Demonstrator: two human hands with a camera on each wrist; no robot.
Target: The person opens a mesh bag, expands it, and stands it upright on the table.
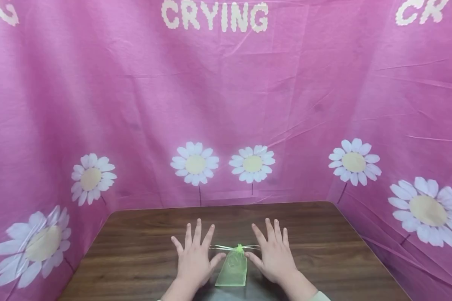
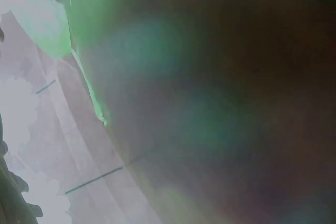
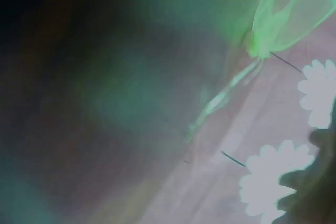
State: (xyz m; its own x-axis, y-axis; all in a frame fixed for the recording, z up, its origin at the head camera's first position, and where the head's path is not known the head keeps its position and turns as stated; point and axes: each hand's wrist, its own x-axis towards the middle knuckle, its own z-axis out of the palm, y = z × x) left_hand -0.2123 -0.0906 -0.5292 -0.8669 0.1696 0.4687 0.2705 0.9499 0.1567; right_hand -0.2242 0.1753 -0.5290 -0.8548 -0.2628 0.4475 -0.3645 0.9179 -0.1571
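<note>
A small sheer green drawstring pouch (image 1: 233, 271) lies on the wooden table, its neck gathered at the far end. Pale ribbon ties (image 1: 226, 248) stretch out to both sides of that neck. To the left, my left hand (image 1: 195, 260) is spread palm down, thumb tip close to the pouch's edge. My right hand (image 1: 276, 258) mirrors it on the other side, fingers straight, its thumb also beside the pouch. Neither hand grips anything. Part of the green pouch (image 2: 44, 22) shows in the left wrist view; the right wrist view has the pouch (image 3: 286, 22) and dark fingers (image 3: 310, 192).
The brown wood-grain table (image 1: 143, 234) has rounded far corners. A pink cloth (image 1: 226, 100) printed with white daisies and lettering hangs behind it and along both sides. Much of each wrist view is dark and blurred.
</note>
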